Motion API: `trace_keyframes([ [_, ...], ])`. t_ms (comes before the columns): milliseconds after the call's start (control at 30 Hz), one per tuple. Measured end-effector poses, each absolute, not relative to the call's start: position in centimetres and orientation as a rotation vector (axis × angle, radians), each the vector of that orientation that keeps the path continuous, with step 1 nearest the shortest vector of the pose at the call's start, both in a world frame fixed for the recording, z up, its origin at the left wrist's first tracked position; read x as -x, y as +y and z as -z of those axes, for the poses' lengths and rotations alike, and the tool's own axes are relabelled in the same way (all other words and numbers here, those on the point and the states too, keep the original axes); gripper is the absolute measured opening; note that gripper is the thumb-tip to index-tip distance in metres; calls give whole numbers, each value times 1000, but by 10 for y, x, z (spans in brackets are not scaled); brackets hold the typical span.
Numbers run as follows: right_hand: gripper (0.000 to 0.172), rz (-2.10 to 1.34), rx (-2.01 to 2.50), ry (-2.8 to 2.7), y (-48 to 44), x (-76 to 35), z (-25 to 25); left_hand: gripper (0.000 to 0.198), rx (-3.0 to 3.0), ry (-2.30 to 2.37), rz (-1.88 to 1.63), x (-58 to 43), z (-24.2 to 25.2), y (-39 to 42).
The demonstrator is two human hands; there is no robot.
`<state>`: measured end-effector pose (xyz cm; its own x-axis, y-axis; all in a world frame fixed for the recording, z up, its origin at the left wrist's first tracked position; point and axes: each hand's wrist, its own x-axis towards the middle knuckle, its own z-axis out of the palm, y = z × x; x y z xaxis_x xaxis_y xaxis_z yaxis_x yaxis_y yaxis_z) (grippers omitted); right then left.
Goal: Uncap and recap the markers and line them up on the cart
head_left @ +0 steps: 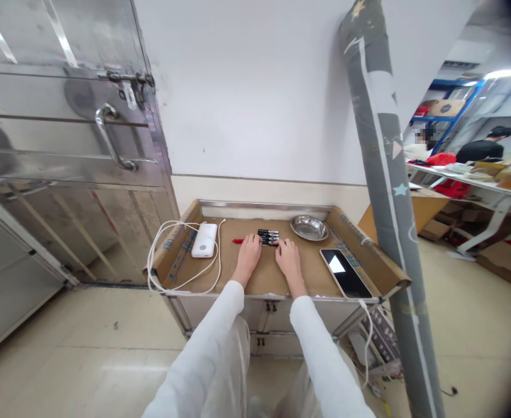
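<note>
Several black markers (268,233) lie side by side in a short row on the brown cardboard tabletop (233,273). My left hand (249,255) is at the row's left side, fingers curled down over a red pen (237,240) whose end pokes out to the left. At the right side, my right hand (288,259) has its fingertips bent down on the end of the nearest black marker. Part of the red pen and the markers' lower ends are hidden by my fingers.
A white power bank (204,240) with a looped white cable (153,255) lies left. A metal bowl (309,228) and a phone (346,273) are on the right. Raised cardboard edges flank the tabletop. A tall grey wrapped roll (388,151) leans beside it. Two people sit far right.
</note>
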<state>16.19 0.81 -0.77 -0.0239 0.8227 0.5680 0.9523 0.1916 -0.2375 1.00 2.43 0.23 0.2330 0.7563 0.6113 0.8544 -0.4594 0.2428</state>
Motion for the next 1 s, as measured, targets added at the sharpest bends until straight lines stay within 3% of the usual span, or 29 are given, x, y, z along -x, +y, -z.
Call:
trace_keyframes([
  [500,10,360,1701,-1835,7,-161,11,7,2580,-1476,1053,-11,-2,26],
  [1000,16,285,1697,-1919,8,-161,7,11,2777,-1507,1109,-11,-3,26],
])
